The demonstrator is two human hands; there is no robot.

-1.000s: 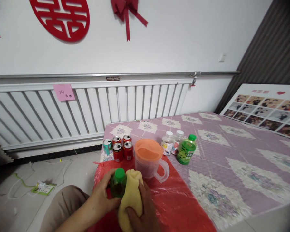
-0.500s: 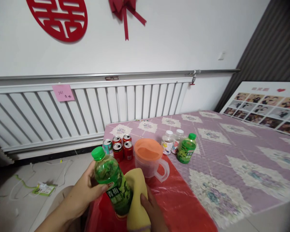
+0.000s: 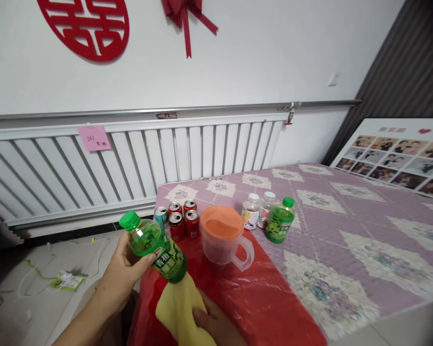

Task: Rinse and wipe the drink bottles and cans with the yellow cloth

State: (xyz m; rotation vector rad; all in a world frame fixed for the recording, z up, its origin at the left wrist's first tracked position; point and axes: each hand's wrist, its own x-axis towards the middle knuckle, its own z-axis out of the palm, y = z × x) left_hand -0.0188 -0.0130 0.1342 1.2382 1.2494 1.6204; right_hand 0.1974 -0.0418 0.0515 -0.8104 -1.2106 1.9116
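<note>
A green-capped drink bottle (image 3: 160, 250) with a green label is gripped in my left hand (image 3: 124, 269), tilted so its cap points up and left. My right hand (image 3: 216, 315) is closed on a yellow cloth (image 3: 182, 307), which touches the bottom of the bottle. Just beyond the hands, a clear plastic jug (image 3: 218, 250) with an orange lid (image 3: 222, 222) stands on red plastic sheeting (image 3: 263, 293), its handle toward the right.
Several drink cans (image 3: 176, 226) stand behind the jug's left side. Right of it are two white-capped bottles (image 3: 250, 211) and another green bottle (image 3: 280, 221) on a purple patterned cover (image 3: 321, 230). A white radiator (image 3: 187, 149) runs along the wall.
The bottle has moved up and left and tilts further over. The cloth has shifted from the bottle's right side to beneath its base.
</note>
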